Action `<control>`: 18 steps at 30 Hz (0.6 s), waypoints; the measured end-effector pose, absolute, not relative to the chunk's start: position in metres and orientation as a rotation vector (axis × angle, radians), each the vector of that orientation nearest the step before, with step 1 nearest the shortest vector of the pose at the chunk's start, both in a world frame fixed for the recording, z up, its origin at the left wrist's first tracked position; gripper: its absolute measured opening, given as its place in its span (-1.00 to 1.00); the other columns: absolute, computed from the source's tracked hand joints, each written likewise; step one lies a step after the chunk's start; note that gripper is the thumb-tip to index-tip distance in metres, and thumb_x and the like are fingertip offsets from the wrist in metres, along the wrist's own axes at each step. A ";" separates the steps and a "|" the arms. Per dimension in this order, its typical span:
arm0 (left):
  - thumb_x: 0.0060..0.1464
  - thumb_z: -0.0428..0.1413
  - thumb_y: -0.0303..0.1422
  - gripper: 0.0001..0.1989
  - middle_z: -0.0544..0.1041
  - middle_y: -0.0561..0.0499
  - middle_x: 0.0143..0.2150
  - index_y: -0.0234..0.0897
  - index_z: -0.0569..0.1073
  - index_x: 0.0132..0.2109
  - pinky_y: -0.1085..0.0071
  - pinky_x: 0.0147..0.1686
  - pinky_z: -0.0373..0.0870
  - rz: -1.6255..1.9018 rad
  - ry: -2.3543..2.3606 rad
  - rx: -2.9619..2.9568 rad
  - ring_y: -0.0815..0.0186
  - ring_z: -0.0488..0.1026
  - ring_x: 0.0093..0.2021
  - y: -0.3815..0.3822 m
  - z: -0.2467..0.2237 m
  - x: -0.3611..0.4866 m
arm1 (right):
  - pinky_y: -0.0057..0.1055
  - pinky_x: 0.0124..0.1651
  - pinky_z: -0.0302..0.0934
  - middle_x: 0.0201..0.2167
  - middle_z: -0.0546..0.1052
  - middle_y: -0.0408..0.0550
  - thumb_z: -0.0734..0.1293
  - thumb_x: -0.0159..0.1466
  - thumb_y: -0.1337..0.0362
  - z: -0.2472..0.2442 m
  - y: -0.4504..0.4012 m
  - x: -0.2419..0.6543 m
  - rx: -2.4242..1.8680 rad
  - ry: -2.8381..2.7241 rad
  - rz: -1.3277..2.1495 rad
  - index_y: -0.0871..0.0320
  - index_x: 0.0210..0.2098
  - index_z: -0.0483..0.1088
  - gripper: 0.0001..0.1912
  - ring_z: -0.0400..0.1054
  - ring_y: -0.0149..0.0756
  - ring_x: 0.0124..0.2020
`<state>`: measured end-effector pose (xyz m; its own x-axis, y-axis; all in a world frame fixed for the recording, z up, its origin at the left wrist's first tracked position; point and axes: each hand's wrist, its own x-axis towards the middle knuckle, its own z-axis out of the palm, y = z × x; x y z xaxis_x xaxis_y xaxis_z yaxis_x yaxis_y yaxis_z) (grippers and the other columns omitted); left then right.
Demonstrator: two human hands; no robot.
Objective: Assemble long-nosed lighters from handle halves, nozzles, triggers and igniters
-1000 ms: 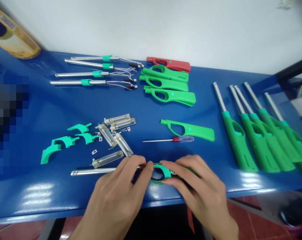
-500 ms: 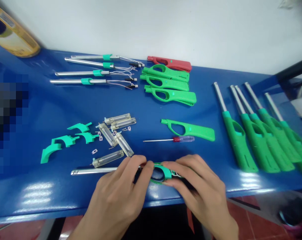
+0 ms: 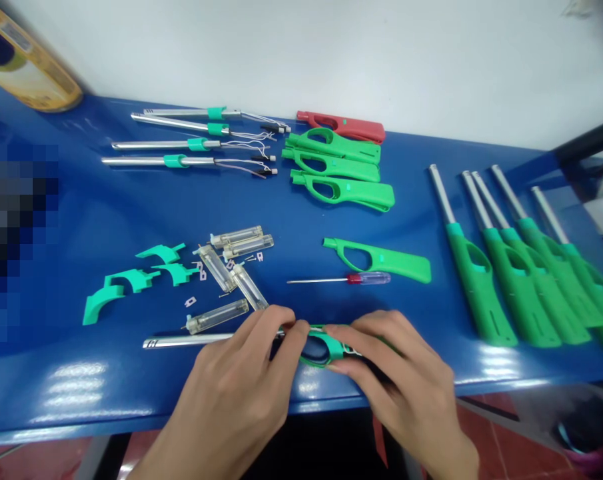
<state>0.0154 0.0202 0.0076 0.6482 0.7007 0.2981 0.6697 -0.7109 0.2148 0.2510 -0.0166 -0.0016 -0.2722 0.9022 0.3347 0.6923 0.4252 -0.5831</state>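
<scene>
Between my hands, near the table's front edge, is a partly assembled green gas lighter (image 3: 315, 362). Its silver barrel (image 3: 191, 340) points left, out past my left hand (image 3: 241, 380), whose fingers pinch the front of the body. My right hand (image 3: 396, 373) grips the handle part, with thumb and forefinger at the teal trigger (image 3: 335, 348) and white wires just beside it. The rest of the handle is hidden under the right fingers. Just beyond my hands lie a screwdriver (image 3: 368, 279) with a red and clear handle and a single green lighter shell half (image 3: 404, 264).
Clear fuel tanks (image 3: 218, 316) and teal triggers (image 3: 164, 253) lie to the left, among small metal bits. Behind are barrels with wires (image 3: 156, 145), stacked green shells (image 3: 351, 190) and a red shell (image 3: 356, 128). Several assembled lighters (image 3: 481, 287) stand in a row at right. A yellow bottle (image 3: 41, 73) stands back left.
My hands keep the same grip on the lighter and have barely moved. The whole view has shifted very slightly.
</scene>
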 end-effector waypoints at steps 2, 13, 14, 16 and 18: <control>0.50 -0.10 -0.59 -0.65 0.71 -0.10 -0.02 -0.42 0.55 0.16 0.29 -0.39 0.52 0.564 1.153 2.764 0.08 0.70 -0.03 0.020 0.008 0.015 | -0.38 0.11 0.33 -0.07 0.51 -0.10 0.42 0.56 0.36 -0.001 -0.017 0.251 -1.340 -2.058 0.414 0.13 0.16 0.54 -0.79 0.38 -0.34 -0.04; 0.47 -0.02 -0.63 -0.68 0.62 -0.10 -0.04 -0.38 0.55 0.18 0.32 -0.35 0.47 0.631 1.159 2.680 0.18 0.64 -0.08 0.022 0.007 0.016 | -0.34 0.04 0.30 -0.04 0.42 -0.04 0.43 0.52 0.49 0.002 -0.019 0.252 -1.342 -2.122 0.319 0.25 0.29 0.53 -0.63 0.34 -0.32 0.00; 0.47 0.00 -0.64 -0.67 0.61 -0.10 -0.03 -0.36 0.54 0.19 0.33 -0.35 0.45 0.646 1.160 2.674 0.20 0.63 -0.08 0.023 0.006 0.016 | -0.34 0.06 0.29 -0.04 0.42 -0.04 0.42 0.52 0.50 0.002 -0.019 0.252 -1.343 -2.128 0.316 0.26 0.30 0.53 -0.62 0.33 -0.32 0.01; 0.46 0.02 -0.64 -0.66 0.58 -0.08 -0.01 -0.32 0.55 0.22 0.35 -0.36 0.42 0.676 1.152 2.659 0.25 0.61 -0.09 0.022 0.006 0.017 | -0.34 0.08 0.28 -0.04 0.41 -0.04 0.41 0.53 0.51 0.002 -0.020 0.252 -1.348 -2.137 0.320 0.26 0.31 0.53 -0.62 0.32 -0.32 0.02; 0.46 0.05 -0.63 -0.66 0.56 -0.05 -0.01 -0.26 0.55 0.21 0.36 -0.39 0.37 0.710 1.125 2.637 0.30 0.58 -0.15 0.022 0.005 0.017 | -0.35 0.09 0.27 -0.04 0.40 -0.06 0.40 0.53 0.53 0.002 -0.021 0.252 -1.359 -2.137 0.333 0.22 0.32 0.53 -0.59 0.31 -0.32 0.03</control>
<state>0.0166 0.0218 0.0049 0.5980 0.7188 0.3546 0.6290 -0.6951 0.3482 0.2520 -0.0210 0.0018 -0.3134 0.8879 0.3367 0.7434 0.4500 -0.4948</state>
